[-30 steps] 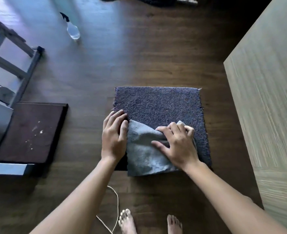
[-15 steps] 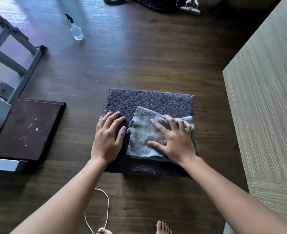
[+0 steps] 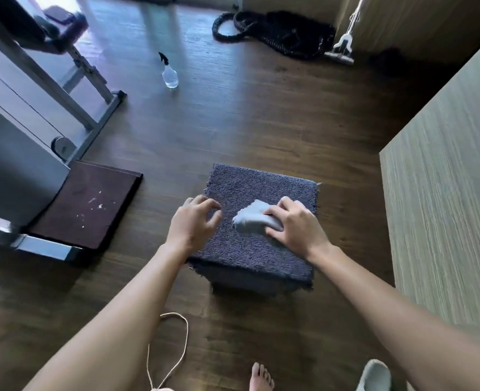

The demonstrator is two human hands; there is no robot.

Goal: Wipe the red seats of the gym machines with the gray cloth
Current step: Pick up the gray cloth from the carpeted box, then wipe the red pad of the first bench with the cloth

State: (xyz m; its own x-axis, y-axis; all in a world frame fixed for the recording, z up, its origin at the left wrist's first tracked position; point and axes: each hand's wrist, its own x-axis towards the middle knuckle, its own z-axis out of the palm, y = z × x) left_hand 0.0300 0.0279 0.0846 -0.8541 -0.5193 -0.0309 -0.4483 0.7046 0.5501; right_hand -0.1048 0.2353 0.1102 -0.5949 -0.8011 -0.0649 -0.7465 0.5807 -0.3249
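Note:
The gray cloth (image 3: 249, 219) lies bunched on a dark carpeted block (image 3: 261, 182) on the floor. My right hand (image 3: 296, 225) grips the cloth from the right, fingers curled over it. At the block's left edge my left hand (image 3: 195, 221) rests with its fingers bent, fingertips touching the carpet and holding nothing. A dark red padded seat (image 3: 61, 24) of a gym machine shows at the top left, far from both hands.
The grey machine frame (image 3: 72, 88) and a dark base plate (image 3: 92, 204) fill the left. A spray bottle (image 3: 169, 74) stands on the wooden floor beyond. A black rope (image 3: 275, 29) and a mop (image 3: 343, 49) lie at the back. A wood-grain panel (image 3: 444, 193) rises on the right. A white cord (image 3: 176, 348) loops by my foot (image 3: 261, 376).
The cloth was spread flat under my right hand; now it is gathered into a small bunch in that hand. My left hand's fingers have bent. The view has pulled back and tilted up.

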